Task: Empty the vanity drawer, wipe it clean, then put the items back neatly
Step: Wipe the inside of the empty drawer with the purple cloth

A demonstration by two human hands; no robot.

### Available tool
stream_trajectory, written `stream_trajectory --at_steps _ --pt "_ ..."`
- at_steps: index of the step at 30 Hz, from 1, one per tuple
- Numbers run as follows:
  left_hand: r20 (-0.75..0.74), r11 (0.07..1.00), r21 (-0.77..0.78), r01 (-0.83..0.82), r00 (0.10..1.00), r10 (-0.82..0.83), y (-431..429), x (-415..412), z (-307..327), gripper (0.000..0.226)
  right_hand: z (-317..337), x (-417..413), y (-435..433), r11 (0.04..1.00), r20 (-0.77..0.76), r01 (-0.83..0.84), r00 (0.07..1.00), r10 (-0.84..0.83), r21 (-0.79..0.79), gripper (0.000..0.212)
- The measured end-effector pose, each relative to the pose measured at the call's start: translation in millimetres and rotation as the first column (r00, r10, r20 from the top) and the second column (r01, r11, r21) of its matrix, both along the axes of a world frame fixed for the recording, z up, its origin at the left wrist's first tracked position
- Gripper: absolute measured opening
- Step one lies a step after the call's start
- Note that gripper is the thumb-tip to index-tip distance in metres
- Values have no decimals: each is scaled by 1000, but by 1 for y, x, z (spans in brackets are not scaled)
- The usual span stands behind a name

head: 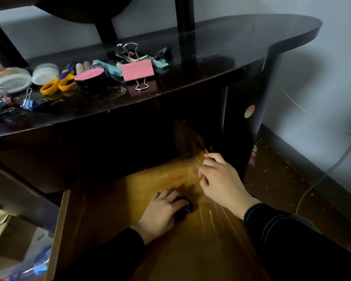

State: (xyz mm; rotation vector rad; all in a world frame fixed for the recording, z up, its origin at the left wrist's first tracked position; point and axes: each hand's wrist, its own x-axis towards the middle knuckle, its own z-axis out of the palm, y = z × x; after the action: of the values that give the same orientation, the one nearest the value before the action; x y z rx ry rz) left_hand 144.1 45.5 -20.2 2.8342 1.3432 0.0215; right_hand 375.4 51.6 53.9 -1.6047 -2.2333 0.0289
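A small dark object, gripped by the left hand, is best lifted straight up; beside it, the right hand's hold cannot be told.

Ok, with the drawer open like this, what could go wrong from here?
1. The pink binder clip stands close to the front edge of the vanity top, above the open drawer; a bump could drop it in.
2. The right hand is at the drawer's right wall near the cabinet opening; if the drawer slides in, its fingers might get pinched.
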Motion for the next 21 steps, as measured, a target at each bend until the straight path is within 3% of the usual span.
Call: stream_trajectory --at_steps 2,7,11,14,21 --pt "-7 999 -17 -35 999 35 16 2 4 52 0 0 0 1000 -3 2 1000 -2 11 16" --pt "52 942 -16 -334 941 335 82 30 2 49 -2 -1 2 1000 -34 4 999 -3 25 10" --pt "7 920 49 -389 921 389 93 48 -8 51 -4 1 5 1000 -40 11 999 -10 16 8" --pt "10 942 21 -336 942 336 70 43 -5 53 -2 2 5 1000 -10 9 1000 -9 8 13" --pt "-57 983 -174 -50 998 41 -44 10 8 67 0 1 -2 997 16 47 999 -48 55 33"
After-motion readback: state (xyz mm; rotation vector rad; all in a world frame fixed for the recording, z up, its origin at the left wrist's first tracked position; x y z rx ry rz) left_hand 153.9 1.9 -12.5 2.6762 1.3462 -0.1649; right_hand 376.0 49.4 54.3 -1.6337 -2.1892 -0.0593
